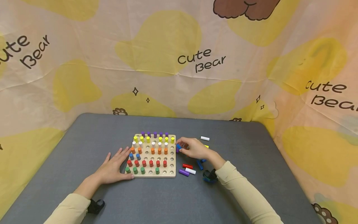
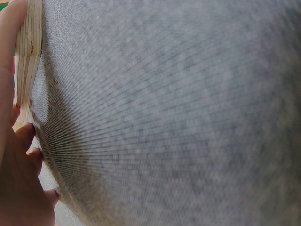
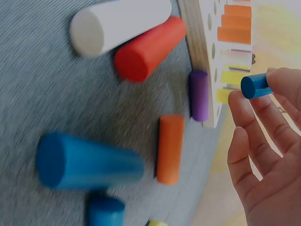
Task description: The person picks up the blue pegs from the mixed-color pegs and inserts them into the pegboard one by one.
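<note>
A wooden pegboard (image 1: pixel 151 176) stands on the grey table, with rows of purple, yellow, white, orange, blue, red and green pegs. The blue row has two pegs at its left end. Beside the board's left edge lies my left hand (image 1: pixel 113 168), fingers spread and straight; its thumb is at the near left corner. In the left wrist view the thumb (image 2: pixel 9 37) overlaps the board's side. My right hand (image 1: pixel 194 148) pinches a blue peg (image 3: pixel 255 86) between thumb and fingertips, just off the board's right edge. Below it, a purple peg (image 3: pixel 199 96) lies against the board.
Loose pegs lie right of the board: red (image 1: pixel 187 166), white (image 1: pixel 190 171) and purple (image 1: pixel 184 172) near its front, blue (image 1: pixel 199 165) farther right, white (image 1: pixel 205 138) at the back. An orange peg (image 3: pixel 170 149) shows in the right wrist view. A printed cloth (image 1: pixel 156 40) surrounds the table.
</note>
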The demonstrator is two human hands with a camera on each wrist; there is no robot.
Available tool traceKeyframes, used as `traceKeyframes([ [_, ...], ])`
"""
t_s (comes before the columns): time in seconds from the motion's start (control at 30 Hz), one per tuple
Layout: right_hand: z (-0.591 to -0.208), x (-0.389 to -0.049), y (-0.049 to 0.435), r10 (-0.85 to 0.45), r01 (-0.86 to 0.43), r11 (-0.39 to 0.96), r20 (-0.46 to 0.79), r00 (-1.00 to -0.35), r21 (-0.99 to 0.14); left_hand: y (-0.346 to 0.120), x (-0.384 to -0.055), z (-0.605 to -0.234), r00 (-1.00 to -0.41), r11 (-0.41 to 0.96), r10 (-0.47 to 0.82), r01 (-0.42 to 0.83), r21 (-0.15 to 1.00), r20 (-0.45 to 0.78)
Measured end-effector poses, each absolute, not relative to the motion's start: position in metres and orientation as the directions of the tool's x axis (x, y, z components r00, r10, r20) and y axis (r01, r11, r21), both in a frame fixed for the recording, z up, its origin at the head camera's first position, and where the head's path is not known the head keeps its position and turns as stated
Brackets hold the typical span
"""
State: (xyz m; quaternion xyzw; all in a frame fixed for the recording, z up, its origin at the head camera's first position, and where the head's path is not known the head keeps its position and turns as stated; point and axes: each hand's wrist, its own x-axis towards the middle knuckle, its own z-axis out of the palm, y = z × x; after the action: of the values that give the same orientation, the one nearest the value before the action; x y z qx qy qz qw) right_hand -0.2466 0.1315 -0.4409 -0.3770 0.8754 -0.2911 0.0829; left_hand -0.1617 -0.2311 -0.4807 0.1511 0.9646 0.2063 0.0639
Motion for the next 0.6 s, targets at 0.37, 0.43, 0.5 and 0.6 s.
traceKeyframes([
  [0.37, -0.44, -0.246, 0.105, -0.71, -0.632, 0.517, 0.123, -0.694, -0.577, -0.232, -0.163, -0.482, -0.947, 0.867, 0.317, 0.263, 0.423, -0.06],
  [0.43, -0.44, -0.245, 0.1, -0.712, -0.63, 0.51, 0.124, -0.692, -0.586, -0.232, -0.163, -0.482, -0.947, 0.867, 0.317, 0.265, 0.423, -0.058],
  [0.5, -0.44, -0.244, 0.094, -0.71, -0.625, 0.507, 0.124, -0.693, -0.593, -0.232, -0.163, -0.482, -0.946, 0.866, 0.319, 0.267, 0.423, -0.055],
  [0.6, -0.439, -0.242, 0.086, -0.708, -0.622, 0.502, 0.129, -0.695, -0.6, -0.233, -0.163, -0.482, -0.946, 0.865, 0.319, 0.267, 0.425, -0.053],
])
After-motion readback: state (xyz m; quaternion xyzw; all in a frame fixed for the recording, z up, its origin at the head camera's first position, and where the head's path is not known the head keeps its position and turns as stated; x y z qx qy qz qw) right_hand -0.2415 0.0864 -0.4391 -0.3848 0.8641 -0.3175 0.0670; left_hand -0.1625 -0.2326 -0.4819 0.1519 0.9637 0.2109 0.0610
